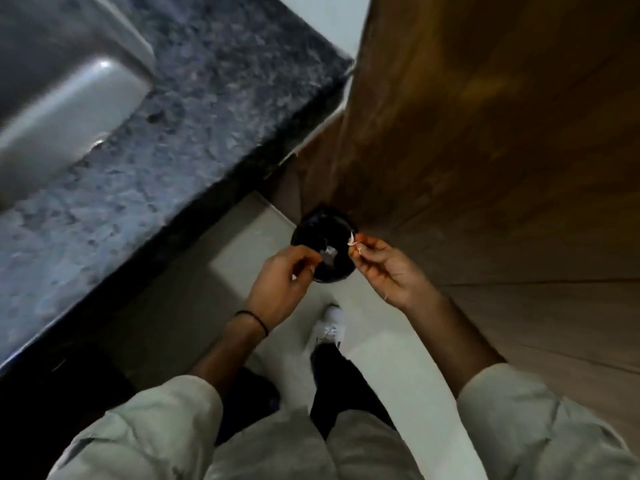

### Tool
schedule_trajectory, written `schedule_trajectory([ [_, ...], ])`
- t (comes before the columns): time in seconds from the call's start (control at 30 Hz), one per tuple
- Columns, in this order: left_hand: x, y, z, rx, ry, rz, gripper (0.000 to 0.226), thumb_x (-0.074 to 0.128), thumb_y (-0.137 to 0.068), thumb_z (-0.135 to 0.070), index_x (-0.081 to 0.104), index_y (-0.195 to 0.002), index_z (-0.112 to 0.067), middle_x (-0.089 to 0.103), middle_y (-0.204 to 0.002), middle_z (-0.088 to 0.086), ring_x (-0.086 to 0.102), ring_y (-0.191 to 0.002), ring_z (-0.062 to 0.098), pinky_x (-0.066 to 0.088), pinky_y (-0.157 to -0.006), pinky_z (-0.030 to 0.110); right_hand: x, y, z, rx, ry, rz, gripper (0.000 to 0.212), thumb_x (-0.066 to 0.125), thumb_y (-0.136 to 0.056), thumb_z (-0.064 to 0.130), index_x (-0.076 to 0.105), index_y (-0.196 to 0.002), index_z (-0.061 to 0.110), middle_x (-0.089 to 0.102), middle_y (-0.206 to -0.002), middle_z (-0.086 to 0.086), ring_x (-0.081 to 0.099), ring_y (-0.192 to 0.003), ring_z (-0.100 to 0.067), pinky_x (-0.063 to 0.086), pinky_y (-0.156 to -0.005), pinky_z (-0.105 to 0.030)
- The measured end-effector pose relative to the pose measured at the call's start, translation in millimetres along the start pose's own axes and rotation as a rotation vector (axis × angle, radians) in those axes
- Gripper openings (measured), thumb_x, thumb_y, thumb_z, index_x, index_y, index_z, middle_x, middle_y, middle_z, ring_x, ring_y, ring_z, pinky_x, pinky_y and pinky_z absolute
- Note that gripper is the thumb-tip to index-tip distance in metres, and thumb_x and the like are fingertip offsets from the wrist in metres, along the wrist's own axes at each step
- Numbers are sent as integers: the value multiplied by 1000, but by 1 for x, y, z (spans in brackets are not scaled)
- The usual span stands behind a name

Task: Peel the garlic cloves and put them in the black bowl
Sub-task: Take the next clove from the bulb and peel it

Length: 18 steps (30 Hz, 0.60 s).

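Beside granite counter [207, 98], right hand [384, 268] pinches likely garlic skin [351, 240] over black container [311, 226] that left hand [280, 282], grip unclear, partly hides.

A speckled dark granite counter [180, 126] ran along the left, with a steel sink [65, 95] set into it. Brown wooden panelling [485, 133] filled the right side. Below lay a pale tiled floor [194, 306], where a white shoe [330, 325] stood under a dark trouser leg [334, 375].
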State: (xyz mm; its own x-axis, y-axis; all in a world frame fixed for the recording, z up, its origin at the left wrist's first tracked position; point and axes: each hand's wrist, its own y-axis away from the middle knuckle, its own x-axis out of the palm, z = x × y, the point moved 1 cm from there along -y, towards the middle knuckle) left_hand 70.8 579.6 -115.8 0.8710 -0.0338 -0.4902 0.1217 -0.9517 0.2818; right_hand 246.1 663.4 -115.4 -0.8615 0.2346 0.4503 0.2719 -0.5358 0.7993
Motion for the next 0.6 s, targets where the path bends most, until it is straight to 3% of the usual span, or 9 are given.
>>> schedule_trajectory([
  [0.07,23,-32,21,-60,-8,46,20,61,-92,-2,71,-105,-14,70,-103,2,59,-76,4,51,-77,22,-20,-40,4,24,-28,-38,26,40,-97,-14,60,-88,1,70,-69,-8,71,-62,-12,58,-63,-17],
  [0.2,66,-86,83,-180,24,116,21,59,-87,5,71,-97,-10,68,-93,6,59,-76,17,56,-83,40,-61,-126,-6,52,-22,-79,29,39,-97,-16,61,-89,0,70,-74,-9,71,-74,-17,58,-64,-18],
  [0.27,89,-111,123,-224,-36,144,16,59,-88,-4,70,-96,-11,70,-94,7,64,-83,26,56,-84,44,-84,-177,-17,36,46,-92,29,40,-95,-18,62,-89,0,72,-72,-7,70,-79,-18,57,-65,-18],
  [0.43,140,-167,213,-218,-373,319,16,58,-95,-18,67,-108,-19,67,-114,7,63,-106,30,53,-89,44,-144,-297,-55,-99,406,-86,29,48,-87,-22,65,-91,1,72,-76,-5,71,-74,-14,56,-71,-20],
  [0.53,167,-205,256,-220,-503,297,21,54,-98,-25,62,-117,-22,64,-118,7,61,-109,31,51,-89,41,-172,-361,-81,-173,578,-173,31,54,-82,-24,68,-83,3,72,-66,1,69,-67,-13,57,-70,-25],
  [0.6,181,-227,276,-224,-529,280,24,52,-99,-25,61,-121,-22,64,-122,6,59,-113,31,49,-89,37,-178,-394,-94,-180,638,-293,21,60,-83,-19,70,-79,-1,72,-66,-2,70,-72,-21,59,-76,-33],
])
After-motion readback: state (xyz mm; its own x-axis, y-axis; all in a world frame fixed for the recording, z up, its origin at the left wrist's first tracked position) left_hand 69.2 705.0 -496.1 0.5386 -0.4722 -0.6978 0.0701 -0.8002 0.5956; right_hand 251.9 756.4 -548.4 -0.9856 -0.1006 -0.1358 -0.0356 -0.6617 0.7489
